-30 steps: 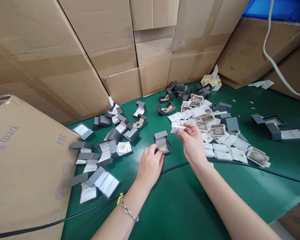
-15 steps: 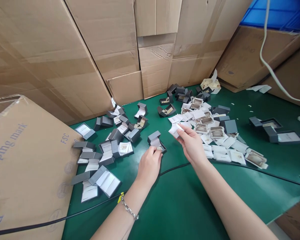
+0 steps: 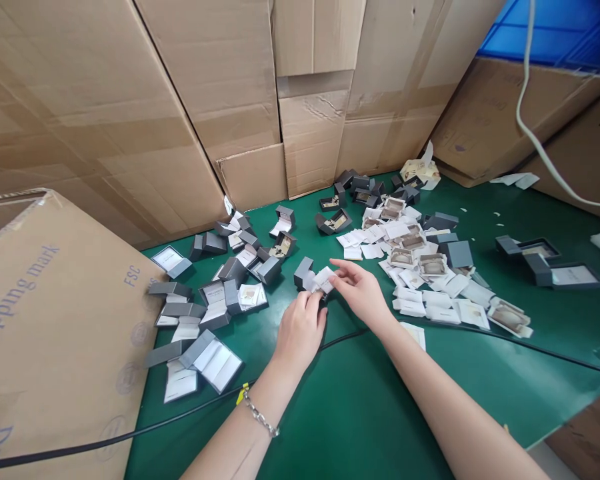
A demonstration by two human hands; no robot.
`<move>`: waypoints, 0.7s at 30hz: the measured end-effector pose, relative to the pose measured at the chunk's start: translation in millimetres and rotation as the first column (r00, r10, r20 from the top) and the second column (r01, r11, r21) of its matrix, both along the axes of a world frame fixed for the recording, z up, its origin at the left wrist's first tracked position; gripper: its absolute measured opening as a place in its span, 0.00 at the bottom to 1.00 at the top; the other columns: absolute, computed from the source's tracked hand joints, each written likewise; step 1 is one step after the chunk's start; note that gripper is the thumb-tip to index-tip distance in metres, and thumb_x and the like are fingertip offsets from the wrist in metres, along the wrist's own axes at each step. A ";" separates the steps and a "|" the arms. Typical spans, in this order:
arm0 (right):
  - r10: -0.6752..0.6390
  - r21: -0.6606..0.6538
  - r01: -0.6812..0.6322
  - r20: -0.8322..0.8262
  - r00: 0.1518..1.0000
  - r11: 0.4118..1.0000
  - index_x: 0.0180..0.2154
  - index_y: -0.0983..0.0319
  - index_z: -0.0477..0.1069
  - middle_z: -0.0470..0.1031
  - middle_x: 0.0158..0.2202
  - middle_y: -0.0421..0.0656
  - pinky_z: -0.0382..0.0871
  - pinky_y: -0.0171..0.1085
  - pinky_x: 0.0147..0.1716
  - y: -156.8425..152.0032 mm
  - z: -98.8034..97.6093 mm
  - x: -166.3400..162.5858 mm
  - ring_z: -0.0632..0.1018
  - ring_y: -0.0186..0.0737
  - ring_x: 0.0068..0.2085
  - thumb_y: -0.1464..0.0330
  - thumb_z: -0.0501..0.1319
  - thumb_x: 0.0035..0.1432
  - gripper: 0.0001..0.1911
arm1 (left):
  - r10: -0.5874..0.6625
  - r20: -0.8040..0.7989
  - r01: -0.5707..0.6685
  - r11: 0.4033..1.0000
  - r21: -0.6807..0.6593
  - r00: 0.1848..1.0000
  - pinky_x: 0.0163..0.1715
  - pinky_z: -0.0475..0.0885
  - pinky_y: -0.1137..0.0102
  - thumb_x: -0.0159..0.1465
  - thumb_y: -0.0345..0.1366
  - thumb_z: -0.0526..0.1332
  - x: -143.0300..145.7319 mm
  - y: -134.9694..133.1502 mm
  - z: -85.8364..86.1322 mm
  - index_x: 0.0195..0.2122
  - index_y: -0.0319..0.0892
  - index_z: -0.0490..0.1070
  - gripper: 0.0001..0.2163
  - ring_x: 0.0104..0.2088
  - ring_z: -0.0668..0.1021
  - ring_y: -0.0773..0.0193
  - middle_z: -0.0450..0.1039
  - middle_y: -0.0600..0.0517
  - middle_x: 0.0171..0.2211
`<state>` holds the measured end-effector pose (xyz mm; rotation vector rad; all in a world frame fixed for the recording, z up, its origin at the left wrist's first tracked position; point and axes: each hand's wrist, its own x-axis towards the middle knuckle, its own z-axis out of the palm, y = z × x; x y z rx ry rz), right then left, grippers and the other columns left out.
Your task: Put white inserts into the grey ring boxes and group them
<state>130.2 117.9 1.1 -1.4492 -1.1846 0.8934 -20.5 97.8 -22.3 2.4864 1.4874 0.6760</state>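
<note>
Left fingers [image 3: 303, 307] are gripping the box [image 3: 303, 273] beneath; right fingers [image 3: 347, 269], pinching a card [image 3: 323, 279], are seemingly inserting it, next needing alignment.

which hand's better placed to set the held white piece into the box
Right hand, probably: it pinches the white piece over the grey box; the left hand is at that box.

PLACE: workshop or packing room | taped cartons [image 3: 220, 87] | green worktop [image 3: 350, 413] | many small grey boxes [image 3: 233, 270]
</note>
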 end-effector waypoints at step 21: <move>0.002 -0.061 0.022 0.370 0.929 0.998 0.46 0.60 0.72 0.74 0.33 0.42 0.66 0.36 0.32 -2.4 9.6 11.7 0.71 0.35 0.28 0.65 0.54 0.51 0.20 | -0.091 -0.101 0.092 0.996 0.004 0.991 0.44 0.72 0.58 0.64 0.31 0.49 1.9 -1.3 3.8 0.56 0.40 0.61 0.18 0.47 0.71 0.54 0.60 0.43 0.57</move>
